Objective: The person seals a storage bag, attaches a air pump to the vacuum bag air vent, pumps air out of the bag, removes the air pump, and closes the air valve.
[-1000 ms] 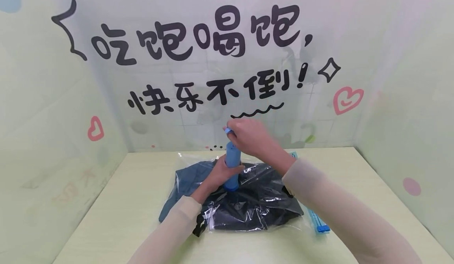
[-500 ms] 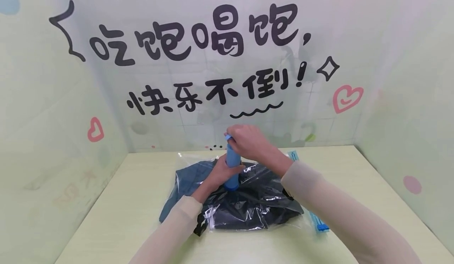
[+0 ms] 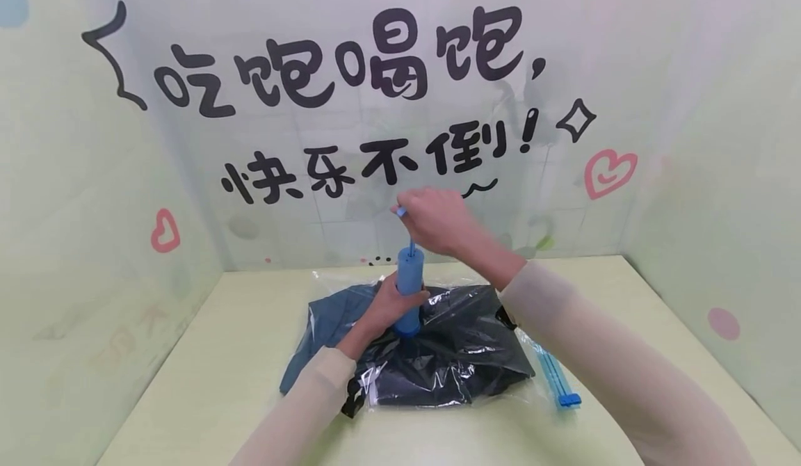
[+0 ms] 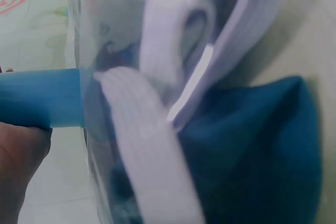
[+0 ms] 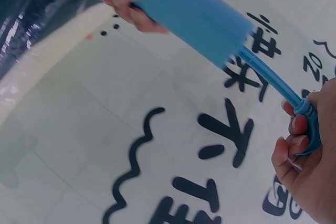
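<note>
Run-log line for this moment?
left grip: around pump barrel | right grip: holding pump handle | rod: exposed | pump base: against clear bag | contents: dark fabric

Back wall, black lettering: "吃饱喝饱, 快乐不倒!"

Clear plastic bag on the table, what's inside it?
Dark fabric and teal fabric show through. The blue pump and left hand cover part; anything beneath them is hidden.

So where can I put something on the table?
The pale yellow table is bare left of the fabric-filled clear plastic bag and right of the cream right sleeve. Crowded middle: bag, blue cylindrical pump, left hand, right hand.
</note>
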{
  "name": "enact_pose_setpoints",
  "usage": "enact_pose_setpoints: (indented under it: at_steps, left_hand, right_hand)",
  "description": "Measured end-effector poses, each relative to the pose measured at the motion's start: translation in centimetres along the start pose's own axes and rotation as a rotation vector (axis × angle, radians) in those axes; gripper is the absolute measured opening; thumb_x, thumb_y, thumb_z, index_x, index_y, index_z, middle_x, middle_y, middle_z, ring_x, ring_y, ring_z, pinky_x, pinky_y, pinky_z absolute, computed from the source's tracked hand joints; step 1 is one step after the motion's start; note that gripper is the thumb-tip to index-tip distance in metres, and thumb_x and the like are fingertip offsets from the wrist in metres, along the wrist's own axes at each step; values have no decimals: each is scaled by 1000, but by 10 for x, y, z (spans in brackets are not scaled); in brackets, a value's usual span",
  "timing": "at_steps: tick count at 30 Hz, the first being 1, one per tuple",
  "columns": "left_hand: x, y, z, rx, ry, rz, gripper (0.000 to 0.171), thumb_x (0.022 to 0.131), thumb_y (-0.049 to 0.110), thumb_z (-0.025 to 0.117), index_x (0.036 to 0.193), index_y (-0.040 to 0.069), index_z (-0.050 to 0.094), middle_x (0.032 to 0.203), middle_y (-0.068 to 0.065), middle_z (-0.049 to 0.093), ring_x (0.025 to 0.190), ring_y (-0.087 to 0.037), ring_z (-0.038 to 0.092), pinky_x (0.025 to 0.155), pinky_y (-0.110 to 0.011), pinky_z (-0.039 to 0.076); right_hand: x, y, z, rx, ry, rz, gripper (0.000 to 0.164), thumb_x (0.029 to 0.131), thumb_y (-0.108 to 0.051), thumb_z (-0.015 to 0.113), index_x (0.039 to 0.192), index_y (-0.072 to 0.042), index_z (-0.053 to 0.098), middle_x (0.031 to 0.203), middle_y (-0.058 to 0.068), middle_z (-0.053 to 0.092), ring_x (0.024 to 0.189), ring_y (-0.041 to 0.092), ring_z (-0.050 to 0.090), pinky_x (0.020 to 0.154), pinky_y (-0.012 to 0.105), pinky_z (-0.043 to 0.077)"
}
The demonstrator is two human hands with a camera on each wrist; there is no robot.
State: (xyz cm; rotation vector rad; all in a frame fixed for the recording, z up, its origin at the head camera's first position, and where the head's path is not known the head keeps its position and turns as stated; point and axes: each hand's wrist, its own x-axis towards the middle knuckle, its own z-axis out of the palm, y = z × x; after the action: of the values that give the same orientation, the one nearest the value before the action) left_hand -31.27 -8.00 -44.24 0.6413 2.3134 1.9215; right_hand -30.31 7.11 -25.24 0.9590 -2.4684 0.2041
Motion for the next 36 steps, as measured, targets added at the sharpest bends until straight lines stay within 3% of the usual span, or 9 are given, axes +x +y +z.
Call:
enact_pose_setpoints:
  at_steps: [5, 10, 16, 25, 29, 36]
  left_hand:
    - [-2, 2, 1, 5, 23, -35, 23, 94, 12, 72, 111, 2, 59, 99, -6, 62, 91, -25, 59, 85, -50, 46]
    - [1, 2, 1, 12, 16, -17, 29, 95, 13, 70, 115, -4, 58, 100, -5, 62, 93, -26, 59, 84, -52, 46]
    - [2, 3, 1, 28, -3, -5, 26, 96, 14, 70, 114, -1, 59, 99, -6, 62, 91, -25, 59, 84, -48, 47]
    - [1, -1, 0, 0, -26, 36, 21, 97, 9, 68, 111, -2, 58, 94, -7, 60, 82, -25, 55, 79, -45, 46]
    - [1, 0, 0, 2, -31, 43, 24, 96, 8, 68, 113, -4, 56, 93, -6, 60, 82, -24, 55, 79, -43, 46]
    - [1, -1, 0, -9, -33, 45, 25, 97, 6, 67, 119, 3, 57, 98, -6, 60, 85, -24, 55, 81, -42, 46]
  right_hand:
    - [11, 4, -27, 5, 79, 4, 26, 106, -26, 57, 85, -12, 64, 73, 0, 59, 61, 18, 55, 49, 34, 41]
    - [11, 8, -32, 48, 175, -11, 31, 106, -24, 57, 78, -11, 55, 67, 0, 46, 57, 19, 47, 49, 34, 38]
    - [4, 9, -16, 80, 199, -54, 32, 106, -22, 58, 76, -11, 52, 65, 0, 42, 53, 18, 42, 48, 32, 34]
    - [-15, 2, 22, 42, 51, -25, 35, 105, -23, 58, 74, -14, 46, 63, 0, 39, 52, 17, 39, 47, 32, 31]
    - [-23, 2, 37, 42, 53, -45, 35, 104, -21, 61, 73, -15, 46, 61, -1, 38, 50, 16, 39, 47, 32, 31]
    - [-28, 1, 53, 36, 38, -70, 29, 101, -16, 63, 76, -14, 50, 64, -4, 42, 53, 14, 44, 47, 29, 37]
